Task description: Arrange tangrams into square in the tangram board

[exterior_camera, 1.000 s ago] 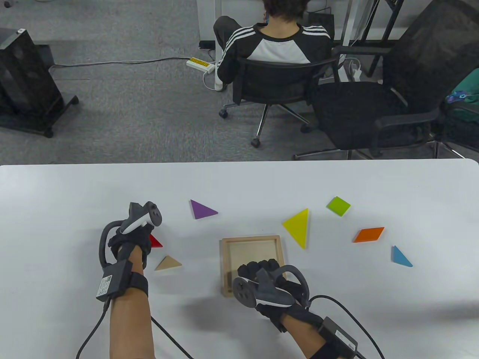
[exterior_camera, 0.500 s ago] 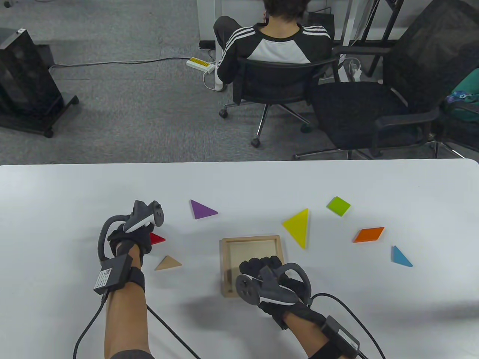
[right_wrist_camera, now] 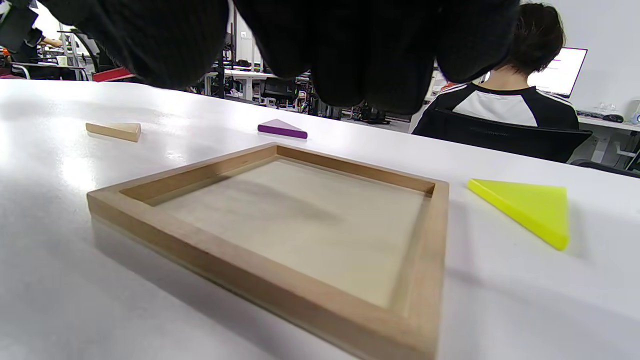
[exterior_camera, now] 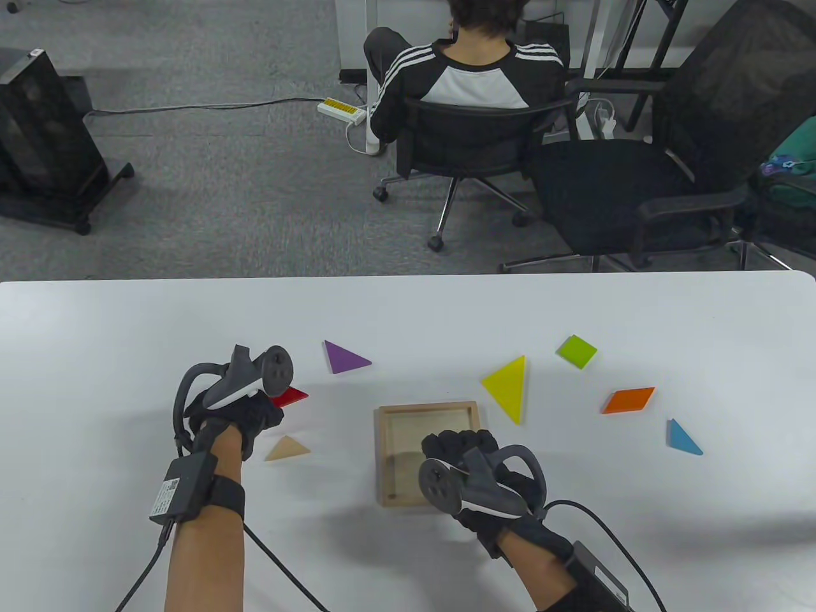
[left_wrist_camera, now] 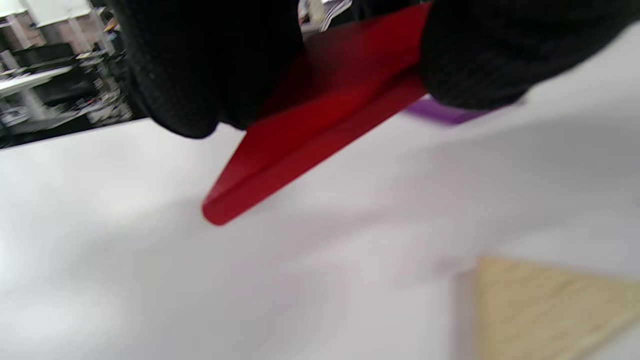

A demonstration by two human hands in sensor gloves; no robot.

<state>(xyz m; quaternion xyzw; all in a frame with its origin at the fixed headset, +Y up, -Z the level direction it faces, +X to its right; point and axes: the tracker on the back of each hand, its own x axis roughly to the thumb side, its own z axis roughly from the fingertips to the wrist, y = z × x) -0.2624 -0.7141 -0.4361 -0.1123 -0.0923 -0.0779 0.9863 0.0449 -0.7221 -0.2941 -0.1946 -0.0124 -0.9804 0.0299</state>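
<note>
Pinching the red triangle (left_wrist_camera: 320, 120) between gloved fingers (left_wrist_camera: 200, 65), the left hand (exterior_camera: 236, 408) holds it tilted above the surface (exterior_camera: 127, 331), one corner pointing down and clear of it in the left wrist view. The right hand (exterior_camera: 472, 459) hovers over the near right part of the board (exterior_camera: 427, 408), fingers curled together and holding nothing. The board lies flat with no piece inside. A wooden triangle (exterior_camera: 287, 449) lies just beside the left hand, near the board's left side. A purple triangle (exterior_camera: 344, 357) sits farther back. To the right of the board lies a yellow triangle (exterior_camera: 508, 386), near its far right corner. Beyond that are a green square (exterior_camera: 577, 350), an orange parallelogram (exterior_camera: 629, 400) and a blue triangle (exterior_camera: 683, 438), each apart from the others.
</note>
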